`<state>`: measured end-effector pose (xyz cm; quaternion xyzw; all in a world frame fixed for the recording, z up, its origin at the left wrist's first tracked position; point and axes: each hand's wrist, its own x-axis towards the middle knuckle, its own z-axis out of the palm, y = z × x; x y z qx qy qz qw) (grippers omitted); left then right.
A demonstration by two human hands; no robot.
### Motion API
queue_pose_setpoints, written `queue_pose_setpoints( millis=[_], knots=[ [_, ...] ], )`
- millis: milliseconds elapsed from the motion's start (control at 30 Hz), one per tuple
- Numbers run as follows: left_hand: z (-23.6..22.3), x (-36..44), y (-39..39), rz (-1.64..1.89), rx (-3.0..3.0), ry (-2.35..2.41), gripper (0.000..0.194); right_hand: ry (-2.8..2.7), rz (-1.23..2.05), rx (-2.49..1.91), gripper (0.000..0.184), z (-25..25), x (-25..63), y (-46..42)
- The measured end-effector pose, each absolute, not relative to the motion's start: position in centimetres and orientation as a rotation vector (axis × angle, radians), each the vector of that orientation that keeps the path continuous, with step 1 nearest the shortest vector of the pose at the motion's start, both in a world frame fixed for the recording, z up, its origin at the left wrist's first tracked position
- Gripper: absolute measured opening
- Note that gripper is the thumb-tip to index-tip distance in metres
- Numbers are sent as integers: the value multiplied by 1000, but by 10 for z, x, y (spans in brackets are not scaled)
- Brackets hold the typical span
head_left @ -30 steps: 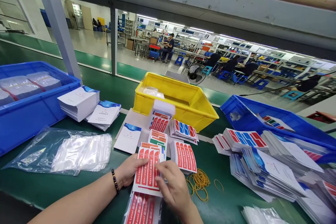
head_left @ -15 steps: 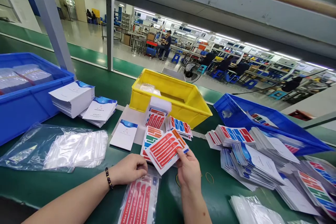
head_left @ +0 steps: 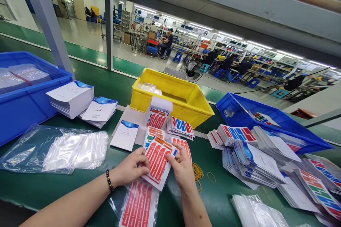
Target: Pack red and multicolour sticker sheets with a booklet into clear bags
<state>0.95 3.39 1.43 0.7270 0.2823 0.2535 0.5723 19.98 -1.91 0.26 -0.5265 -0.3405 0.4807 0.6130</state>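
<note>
My right hand (head_left: 183, 168) grips a small stack of sticker sheets (head_left: 159, 163) by its right edge, thumb on top. The top sheet carries red "Max Level / Min Level" strips; orange and blue print peeks out behind it. My left hand (head_left: 130, 166), with a beaded bracelet on the wrist, is closed at the stack's left edge, its fingertips partly hidden. Just below lies a clear plastic bag (head_left: 138, 205) with a red sticker sheet in it. Beyond the hands sit piles of green-and-orange sheets (head_left: 151, 134), red sheets (head_left: 185, 145) and red-and-blue sheets (head_left: 179, 127).
A yellow bin (head_left: 173, 103) stands behind, with blue bins at left (head_left: 32, 106) and right (head_left: 266, 124). Booklets (head_left: 71, 95), empty clear bags (head_left: 77, 150), rubber bands (head_left: 197, 173) and more booklet stacks (head_left: 261, 165) lie around. A metal post (head_left: 45, 17) rises at left.
My right hand took the sheet stack away from the left hand and tilted it, then brought it back left. The left hand now meets the stack's edge above the bag.
</note>
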Motion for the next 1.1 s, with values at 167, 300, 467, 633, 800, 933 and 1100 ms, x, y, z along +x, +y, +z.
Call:
queue_pose_setpoints(
  millis=[167,300,467,633,800,933,1100],
  knots=[
    [8,12,32,726,1552,693,14,-1142,1064,-1328,24,6,194,-20],
    [7,12,32,774,1471,672,14,-1464,1093,-1355,32,13,195,-22],
    [11,12,33,712,1331,686,20,-1417,1271,-1357,16,11,191,-24],
    [11,13,34,521,1122,784,30,-1264,1236,-1405,26,8,189,-24],
    [9,14,34,571,1146,802,28,-1225,1307,-1421,22,10,187,-22],
    [7,14,33,597,1201,807,24,-1226,1321,-1404,22,10,184,-21],
    [6,13,33,612,1298,796,19,-1263,1243,-1390,22,9,181,-21]
  ],
)
